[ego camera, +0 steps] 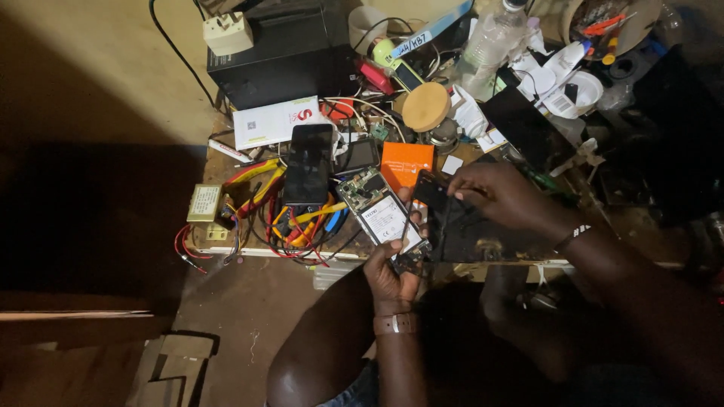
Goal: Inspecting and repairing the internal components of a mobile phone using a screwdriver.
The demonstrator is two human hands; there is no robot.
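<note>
Opened phone (383, 215): centre of frame, back off, white battery showing; I see it at the bench's front edge.
Left hand (392, 277): grips the phone's lower end.
Right hand (498, 192): pinches a dark back cover (431, 192) just right of the phone.
Orange box (406, 162): just above.
Black phone (309, 164): left, on coloured wires (290, 222).
Workbench (241, 252): cluttered.

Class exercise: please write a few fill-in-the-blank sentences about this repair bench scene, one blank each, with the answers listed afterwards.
1. The left hand holds an opened ____ with its circuit board showing.
2. The right hand lifts a thin panel coloured ____.
3. The small box beside the opened phone is coloured ____.
4. The round wooden disc lies ____ the box.

Answers: phone; black; orange; beyond
</note>
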